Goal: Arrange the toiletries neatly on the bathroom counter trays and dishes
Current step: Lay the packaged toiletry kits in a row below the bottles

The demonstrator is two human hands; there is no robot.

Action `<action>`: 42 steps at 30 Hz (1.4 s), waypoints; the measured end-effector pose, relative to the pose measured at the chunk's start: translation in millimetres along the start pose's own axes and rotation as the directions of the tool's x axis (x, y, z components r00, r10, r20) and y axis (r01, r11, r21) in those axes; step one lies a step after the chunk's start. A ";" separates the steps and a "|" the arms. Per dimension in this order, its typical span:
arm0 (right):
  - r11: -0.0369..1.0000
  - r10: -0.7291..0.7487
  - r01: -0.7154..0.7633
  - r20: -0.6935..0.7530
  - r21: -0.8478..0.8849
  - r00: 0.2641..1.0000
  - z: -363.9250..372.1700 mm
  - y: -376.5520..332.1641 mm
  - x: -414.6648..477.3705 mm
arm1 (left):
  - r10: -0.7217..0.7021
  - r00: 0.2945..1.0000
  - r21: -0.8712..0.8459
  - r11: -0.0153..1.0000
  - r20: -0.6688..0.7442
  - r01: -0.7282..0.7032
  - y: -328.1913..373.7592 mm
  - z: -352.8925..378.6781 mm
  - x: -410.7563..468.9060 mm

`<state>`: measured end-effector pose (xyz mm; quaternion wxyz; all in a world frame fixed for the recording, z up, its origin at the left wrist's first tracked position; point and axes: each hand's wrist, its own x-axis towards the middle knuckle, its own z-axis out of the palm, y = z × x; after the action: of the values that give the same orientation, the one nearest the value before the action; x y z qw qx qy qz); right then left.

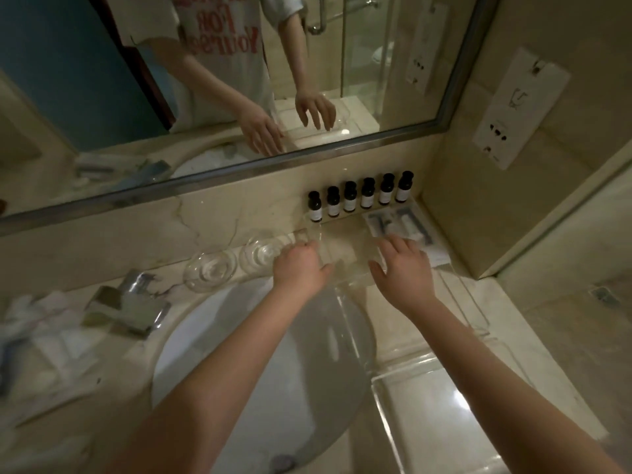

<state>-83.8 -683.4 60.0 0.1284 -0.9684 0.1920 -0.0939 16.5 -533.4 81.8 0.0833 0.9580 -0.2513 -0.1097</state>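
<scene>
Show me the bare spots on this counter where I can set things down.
Bare: the floor of the clear tray between the left hand and right hand, below the bottle row; also the big clear tray right of the sink. Crowded: the packets left of the faucet, and the sachets in the back right corner.

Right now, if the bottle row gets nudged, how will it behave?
Bottles look tall and narrow, so probably tippy. They stand close together, so one may knock the next. Round bodies would likely roll once down.
</scene>
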 end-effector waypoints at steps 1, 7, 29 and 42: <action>1.000 -0.023 0.023 0.018 0.009 1.000 -0.7 -10.8 -7.3 | -0.001 1.000 0.022 1.000 -0.002 0.001 -11.9 -1.2 -12.0; 0.988 -0.156 0.153 0.119 0.032 0.981 5.2 -81.6 -50.1 | -0.057 0.998 0.049 0.997 0.003 0.057 -81.1 -4.8 -83.0; 0.758 -0.608 0.626 0.545 0.182 0.577 109.8 -390.1 -128.2 | -0.633 0.753 -0.111 0.747 0.180 0.655 -375.5 7.2 -294.6; 0.675 -0.671 0.682 0.619 0.282 0.408 159.3 -476.5 -132.7 | -0.536 0.821 -0.221 0.792 0.195 0.569 -436.1 49.6 -357.5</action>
<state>-1.8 -171.3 26.8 0.1326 -0.9252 -0.2756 0.2248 -97.6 15.1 0.7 0.1615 0.9604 0.0526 -0.2210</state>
